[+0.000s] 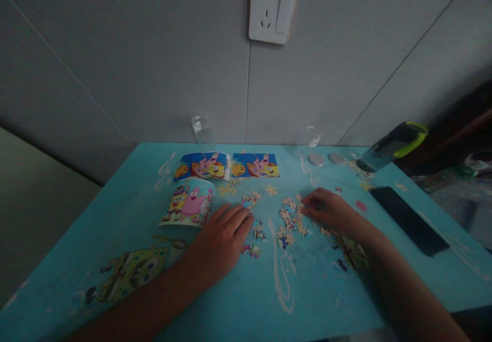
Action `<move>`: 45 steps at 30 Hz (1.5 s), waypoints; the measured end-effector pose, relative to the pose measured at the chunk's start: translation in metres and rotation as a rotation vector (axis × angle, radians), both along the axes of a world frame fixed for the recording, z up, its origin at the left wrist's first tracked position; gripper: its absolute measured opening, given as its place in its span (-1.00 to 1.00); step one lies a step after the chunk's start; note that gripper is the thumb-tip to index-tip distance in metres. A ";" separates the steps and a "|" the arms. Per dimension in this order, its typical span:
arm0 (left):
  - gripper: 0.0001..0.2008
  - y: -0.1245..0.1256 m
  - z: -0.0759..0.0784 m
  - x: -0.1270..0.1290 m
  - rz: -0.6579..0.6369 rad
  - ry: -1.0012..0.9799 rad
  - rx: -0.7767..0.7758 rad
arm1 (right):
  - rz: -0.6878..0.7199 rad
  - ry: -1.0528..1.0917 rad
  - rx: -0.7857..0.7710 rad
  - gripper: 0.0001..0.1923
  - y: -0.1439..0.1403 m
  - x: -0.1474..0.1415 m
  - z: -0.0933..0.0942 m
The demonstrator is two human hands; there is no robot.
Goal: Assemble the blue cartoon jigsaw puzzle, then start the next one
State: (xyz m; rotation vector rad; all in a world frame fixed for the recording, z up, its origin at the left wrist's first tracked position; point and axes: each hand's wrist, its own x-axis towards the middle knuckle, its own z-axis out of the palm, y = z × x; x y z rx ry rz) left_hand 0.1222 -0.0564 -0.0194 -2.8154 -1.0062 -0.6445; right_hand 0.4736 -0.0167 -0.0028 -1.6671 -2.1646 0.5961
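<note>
My left hand (226,237) lies low over the table, fingers stretched out, beside a few joined or loose jigsaw puzzle pieces (260,234). Its fingertips are close to a small cluster of pieces (250,198). At the right edge of a larger heap of puzzle pieces (288,213), my right hand (326,209) has thumb and fingers drawn together; whatever is between the fingertips is too small to make out. A curved picture card (190,203) with cartoon characters stands just left of my left hand.
Two blue cartoon cards (203,167) lie behind, with clear plastic containers (203,132) near the wall. Two silvery round lids (316,160) are at the back right, beside a dark bottle (388,147) with a green cap. A black flat object (409,220) lies on the right of the patterned table (315,290).
</note>
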 end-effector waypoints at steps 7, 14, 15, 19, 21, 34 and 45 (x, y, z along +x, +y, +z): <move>-0.78 -0.003 -0.009 0.007 -0.086 -0.011 -0.013 | -0.023 0.055 -0.103 -0.78 -0.005 -0.013 0.013; -0.87 -0.003 -0.008 0.008 -0.078 -0.001 -0.071 | 0.020 0.152 -0.215 -0.79 -0.009 -0.017 0.010; -0.85 -0.003 -0.008 0.008 -0.077 0.000 -0.072 | 0.026 0.165 -0.208 -0.79 -0.010 -0.018 0.011; -0.80 -0.002 -0.009 0.007 -0.070 -0.010 -0.063 | 0.020 0.177 -0.043 -0.80 -0.013 -0.031 0.012; -0.81 -0.001 -0.011 0.007 -0.065 -0.015 -0.066 | 0.056 0.172 0.123 -0.83 -0.016 -0.042 0.010; -0.94 0.001 -0.008 0.008 -0.048 0.045 -0.047 | 0.500 -0.001 0.297 -0.77 -0.033 -0.078 0.019; -0.80 0.005 -0.022 0.003 -0.067 0.028 0.138 | -0.557 -0.529 0.339 -0.45 -0.047 0.099 0.001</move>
